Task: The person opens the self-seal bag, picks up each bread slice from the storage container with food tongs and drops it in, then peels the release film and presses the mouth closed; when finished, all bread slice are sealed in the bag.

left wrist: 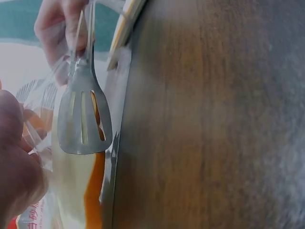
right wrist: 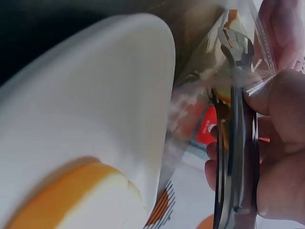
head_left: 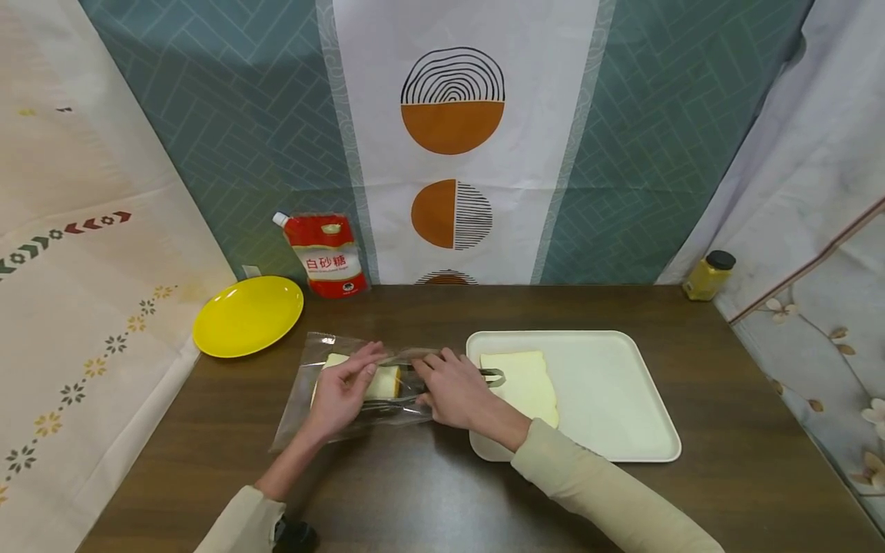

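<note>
My right hand (head_left: 456, 388) grips metal tongs (right wrist: 238, 152), whose loop end juts out over the tray's left side. The slotted head of the tongs (left wrist: 83, 119) lies inside a clear plastic bag (head_left: 297, 407), over a bread slice (left wrist: 71, 186) with a brown crust. That bag's film also runs under my right thumb in the right wrist view. At the bag's upper edge, my left hand (head_left: 343, 388) pinches the film between thumb and fingers. The bread slice in the bag (head_left: 383, 384) is partly hidden by my left hand.
A cream tray (head_left: 608, 399) with more bread (head_left: 522, 384) on its left part stands to the right. Behind the bag are a yellow plate (head_left: 249, 316) and a red sugar pouch (head_left: 328, 257). A yellow jar with a black lid (head_left: 708, 275) stands at the back right.
</note>
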`<state>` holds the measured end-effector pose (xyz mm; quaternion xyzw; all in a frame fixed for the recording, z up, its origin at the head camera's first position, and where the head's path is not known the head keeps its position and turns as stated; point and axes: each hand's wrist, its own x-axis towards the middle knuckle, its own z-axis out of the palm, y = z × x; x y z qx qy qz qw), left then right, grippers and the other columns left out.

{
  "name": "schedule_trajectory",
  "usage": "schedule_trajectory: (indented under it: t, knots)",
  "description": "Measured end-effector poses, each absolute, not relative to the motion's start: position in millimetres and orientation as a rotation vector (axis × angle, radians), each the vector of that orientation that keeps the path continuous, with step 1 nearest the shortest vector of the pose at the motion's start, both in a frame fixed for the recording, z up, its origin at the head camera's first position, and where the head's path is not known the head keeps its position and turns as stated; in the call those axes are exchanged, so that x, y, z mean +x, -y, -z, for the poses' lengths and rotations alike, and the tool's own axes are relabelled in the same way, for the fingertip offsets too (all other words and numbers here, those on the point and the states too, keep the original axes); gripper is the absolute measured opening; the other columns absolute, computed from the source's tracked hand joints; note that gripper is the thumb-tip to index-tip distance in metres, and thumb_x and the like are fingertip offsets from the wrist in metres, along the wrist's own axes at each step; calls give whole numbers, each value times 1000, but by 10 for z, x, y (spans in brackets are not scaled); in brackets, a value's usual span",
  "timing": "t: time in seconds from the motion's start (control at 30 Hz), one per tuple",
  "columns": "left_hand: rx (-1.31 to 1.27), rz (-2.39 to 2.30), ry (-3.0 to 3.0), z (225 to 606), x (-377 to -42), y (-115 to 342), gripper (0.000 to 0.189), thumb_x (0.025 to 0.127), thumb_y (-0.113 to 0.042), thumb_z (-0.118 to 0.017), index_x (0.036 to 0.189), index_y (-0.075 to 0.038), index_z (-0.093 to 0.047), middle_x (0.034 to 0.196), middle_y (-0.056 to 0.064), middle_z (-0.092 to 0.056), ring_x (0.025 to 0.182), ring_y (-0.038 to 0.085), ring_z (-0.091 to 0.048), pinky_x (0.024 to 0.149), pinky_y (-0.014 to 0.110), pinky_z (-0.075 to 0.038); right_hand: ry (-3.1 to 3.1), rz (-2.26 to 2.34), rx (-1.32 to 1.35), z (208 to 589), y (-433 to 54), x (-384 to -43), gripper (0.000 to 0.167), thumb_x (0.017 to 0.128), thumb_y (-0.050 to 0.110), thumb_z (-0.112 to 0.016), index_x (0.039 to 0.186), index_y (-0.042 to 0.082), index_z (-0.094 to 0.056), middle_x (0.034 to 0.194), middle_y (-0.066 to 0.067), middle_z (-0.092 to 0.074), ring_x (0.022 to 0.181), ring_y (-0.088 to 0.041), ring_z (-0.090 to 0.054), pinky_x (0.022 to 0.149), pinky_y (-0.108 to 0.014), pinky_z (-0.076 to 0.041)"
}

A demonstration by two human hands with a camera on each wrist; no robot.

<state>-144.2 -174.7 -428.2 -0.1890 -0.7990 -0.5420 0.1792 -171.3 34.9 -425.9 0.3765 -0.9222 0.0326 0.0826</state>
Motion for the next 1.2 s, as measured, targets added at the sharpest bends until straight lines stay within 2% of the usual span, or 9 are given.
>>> schedule_trajectory:
  t: [0.17,0.43,0.77,0.93,1.2]
  knots:
    - [-564,1508,2245,4375,-1477,1752,18,90,16,-62,105,14,-71,121,33,-62,122,51,-53,104,13,-33,2753,-97,1134,4289,-347,-1711,52,95,39,-68,135,8,-61,126,-5,-64,105,-27,-59,88,-42,-52]
    - [-567,1589,2219,4546,-1567,1807,18,94,9,-63,109,9,-72,125,25,-63,126,43,-53,104,15,-36,2736,-116,1114,4330,-341,-1704,53,93,39,-70,135,7,-61,128,-6,-64,104,-27,-59,89,-43,-52]
    - [-543,1545,2282,4264,-1422,1724,17,89,18,-62,104,16,-70,120,36,-61,121,53,-52,101,13,-36,2739,-88,1124,4347,-329,-1716,57,94,43,-68,137,6,-59,129,-7,-62,103,-28,-58,89,-44,-52]
    - [-533,1502,2306,4414,-1501,1806,18,90,15,-63,105,12,-72,121,31,-64,123,48,-54,103,13,-34,2771,-67,1120,4336,-315,-1737,62,95,45,-67,141,6,-55,135,-6,-59,106,-30,-58,86,-43,-52]
    - [-502,1535,2349,4591,-1599,1937,18,94,2,-66,110,1,-75,126,19,-65,126,35,-56,104,16,-35,2816,-26,1145,4266,-306,-1762,66,95,47,-65,143,5,-52,138,-9,-58,111,-33,-57,91,-47,-50]
